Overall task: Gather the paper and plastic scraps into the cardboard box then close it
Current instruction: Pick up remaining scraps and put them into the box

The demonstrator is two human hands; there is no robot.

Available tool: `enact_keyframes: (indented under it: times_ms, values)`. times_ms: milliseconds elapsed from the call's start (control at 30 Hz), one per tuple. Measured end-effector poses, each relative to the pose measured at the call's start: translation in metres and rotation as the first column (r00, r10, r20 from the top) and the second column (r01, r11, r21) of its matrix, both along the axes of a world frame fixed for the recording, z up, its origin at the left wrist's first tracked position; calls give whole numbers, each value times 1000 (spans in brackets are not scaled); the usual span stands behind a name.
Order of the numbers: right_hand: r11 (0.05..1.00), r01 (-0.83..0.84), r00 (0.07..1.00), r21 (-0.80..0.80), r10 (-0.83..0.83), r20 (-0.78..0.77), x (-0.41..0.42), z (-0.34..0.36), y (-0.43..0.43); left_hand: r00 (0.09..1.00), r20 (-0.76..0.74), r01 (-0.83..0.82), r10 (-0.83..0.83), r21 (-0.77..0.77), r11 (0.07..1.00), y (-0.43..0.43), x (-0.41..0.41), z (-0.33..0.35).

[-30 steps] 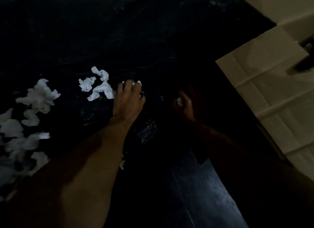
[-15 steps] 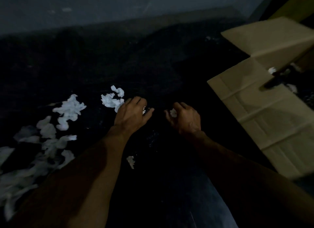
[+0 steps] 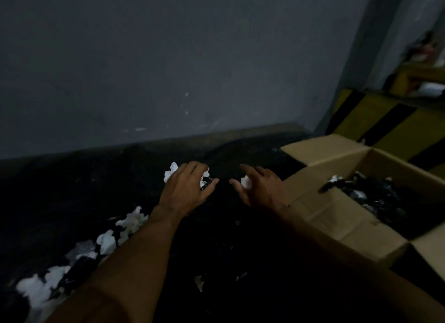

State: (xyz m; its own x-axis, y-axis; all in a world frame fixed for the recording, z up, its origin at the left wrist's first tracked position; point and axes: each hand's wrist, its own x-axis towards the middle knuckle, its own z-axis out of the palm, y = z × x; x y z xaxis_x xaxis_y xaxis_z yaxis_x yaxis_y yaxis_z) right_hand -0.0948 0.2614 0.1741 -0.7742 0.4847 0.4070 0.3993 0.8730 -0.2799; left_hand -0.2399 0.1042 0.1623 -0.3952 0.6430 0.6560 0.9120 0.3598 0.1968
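Note:
Over the dark floor, my left hand [image 3: 186, 190] holds white paper scraps [image 3: 171, 173] and a dark plastic bit, fingers curled round them. To its right, my right hand [image 3: 261, 189] pinches a small white paper scrap [image 3: 246, 182]. The open cardboard box [image 3: 337, 209] stands at the right with its flaps spread; dark plastic and white scraps [image 3: 375, 192] lie inside. A trail of white paper scraps [image 3: 106, 243] runs along the floor at the lower left, partly hidden by my left forearm. One small scrap [image 3: 199, 282] lies between my arms.
A grey wall [image 3: 168, 70] rises just beyond the hands. A yellow and black striped barrier [image 3: 375, 123] stands behind the box at the right. The floor is dark and dimly lit.
Both hands have lifted off the floor with their scraps and come closer together. The view has tilted up, showing the wall and the inside of the box.

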Motion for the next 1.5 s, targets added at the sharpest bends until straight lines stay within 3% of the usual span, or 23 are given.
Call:
enact_keyframes:
  times_ms: [133, 467, 600, 833, 1000, 1367, 1500]
  values:
    - [996, 68, 986, -64, -58, 154, 33, 42, 15, 997, -27, 80, -78, 63, 995, 18, 28, 23]
    - [945, 204, 969, 254, -159, -188, 157, 74, 94, 964, -127, 247, -234, 106, 963, 124, 122, 70]
    - [932, 276, 956, 235, -240, -170, 213, 82, 157, 953, -155, 279, -260, 115, 953, 190, 173, 76]
    - [931, 253, 967, 264, -233, -104, 291, 87, 262, 955, -159, 273, -249, 152, 950, 298, 257, 78]
    - [932, 190, 972, 308, -134, -195, 298, 75, 314, 966, -173, 218, -195, 131, 967, 343, 269, 80]
    - [965, 220, 972, 141, -204, -119, 268, 56, 379, 981, -117, 165, -153, 97, 982, 416, 246, 51]
    - [958, 202, 976, 203, -180, -122, 251, 41, 399, 989, -90, 129, -121, 89, 988, 422, 238, 39]
